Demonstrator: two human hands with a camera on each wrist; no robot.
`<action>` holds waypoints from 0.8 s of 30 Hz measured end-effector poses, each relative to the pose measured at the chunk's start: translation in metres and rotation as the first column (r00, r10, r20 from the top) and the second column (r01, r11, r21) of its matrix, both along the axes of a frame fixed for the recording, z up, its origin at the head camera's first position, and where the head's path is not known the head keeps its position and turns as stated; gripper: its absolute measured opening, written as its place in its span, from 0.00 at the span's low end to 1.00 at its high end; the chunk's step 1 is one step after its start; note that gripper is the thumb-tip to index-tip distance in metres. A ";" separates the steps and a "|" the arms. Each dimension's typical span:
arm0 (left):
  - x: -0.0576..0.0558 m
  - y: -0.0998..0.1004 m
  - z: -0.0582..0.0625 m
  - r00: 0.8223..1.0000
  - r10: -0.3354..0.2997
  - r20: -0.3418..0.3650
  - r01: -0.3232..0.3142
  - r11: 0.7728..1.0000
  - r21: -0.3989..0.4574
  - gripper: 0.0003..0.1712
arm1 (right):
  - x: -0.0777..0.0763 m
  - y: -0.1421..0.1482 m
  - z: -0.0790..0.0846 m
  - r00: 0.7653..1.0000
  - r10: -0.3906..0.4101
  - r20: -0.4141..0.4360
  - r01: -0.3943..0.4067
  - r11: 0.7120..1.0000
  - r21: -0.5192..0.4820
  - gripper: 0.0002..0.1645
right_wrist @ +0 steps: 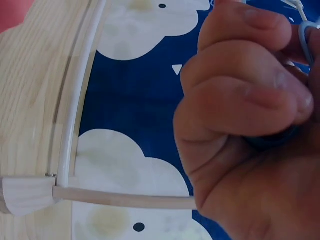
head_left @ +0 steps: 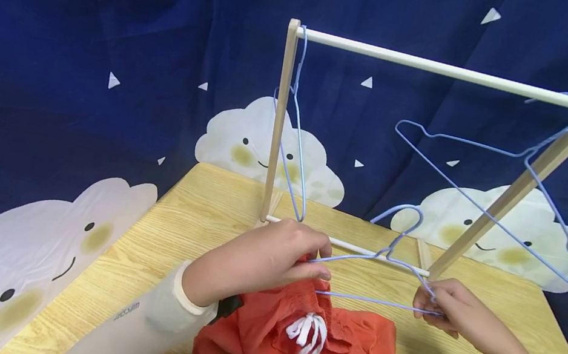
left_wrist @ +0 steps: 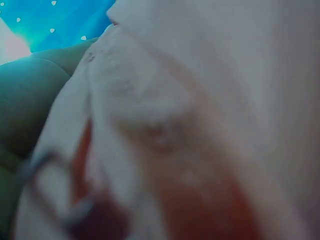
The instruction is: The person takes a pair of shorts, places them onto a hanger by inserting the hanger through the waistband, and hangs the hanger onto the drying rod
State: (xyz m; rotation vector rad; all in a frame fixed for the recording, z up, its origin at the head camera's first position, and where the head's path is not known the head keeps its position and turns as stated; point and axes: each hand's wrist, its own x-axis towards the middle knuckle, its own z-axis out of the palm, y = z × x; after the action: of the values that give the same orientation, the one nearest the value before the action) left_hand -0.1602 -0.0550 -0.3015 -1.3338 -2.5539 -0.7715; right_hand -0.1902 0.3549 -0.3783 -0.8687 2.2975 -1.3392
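In the head view, red drawstring pants (head_left: 260,332) lie bunched on the table, with a gathered waistband and a white drawstring (head_left: 314,334). My left hand (head_left: 272,255) pinches the waistband's upper edge, fingers and thumb on either side. A light blue hanger (head_left: 381,303) is held above the pants, its left end inside or behind the waistband; the cloth hides which. My right hand (head_left: 454,309) grips the hanger's right end. Curled fingers of the right hand (right_wrist: 240,100) show in the right wrist view. The left wrist view is blurred, mostly pale and reddish surfaces.
Behind the hands stands a rack with a white top rail (head_left: 443,67) and wooden posts. One blue hanger (head_left: 299,130) hangs at its left end, another blue hanger (head_left: 465,142) at its right. A dark blue cloud-printed curtain (head_left: 88,50) backs the wooden table (head_left: 136,277).
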 end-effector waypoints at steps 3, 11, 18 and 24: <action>-0.001 0.002 -0.002 1.000 -0.009 0.017 0.008 1.000 0.007 0.07 | 0.000 -0.004 -0.001 1.000 0.019 -0.006 -0.019 1.000 -0.012 0.31; -0.002 0.004 -0.004 1.000 -0.014 0.019 0.014 1.000 -0.009 0.10 | 0.001 -0.011 -0.002 1.000 0.003 -0.022 -0.003 1.000 -0.006 0.31; -0.001 0.007 -0.005 1.000 0.010 0.010 -0.010 0.999 -0.049 0.12 | 0.003 -0.018 -0.003 1.000 -0.007 -0.017 0.007 1.000 -0.001 0.32; -0.001 0.009 -0.007 1.000 0.015 -0.007 -0.016 0.998 -0.061 0.12 | 0.004 -0.026 -0.001 0.999 0.013 -0.043 -0.013 1.000 0.011 0.32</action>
State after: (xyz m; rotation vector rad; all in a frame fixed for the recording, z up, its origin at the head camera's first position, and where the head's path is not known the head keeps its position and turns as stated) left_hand -0.1613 -0.0459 -0.3088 -1.3301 -2.5988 -0.6906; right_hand -0.1858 0.3293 -0.3798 -0.9166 2.3253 -1.3138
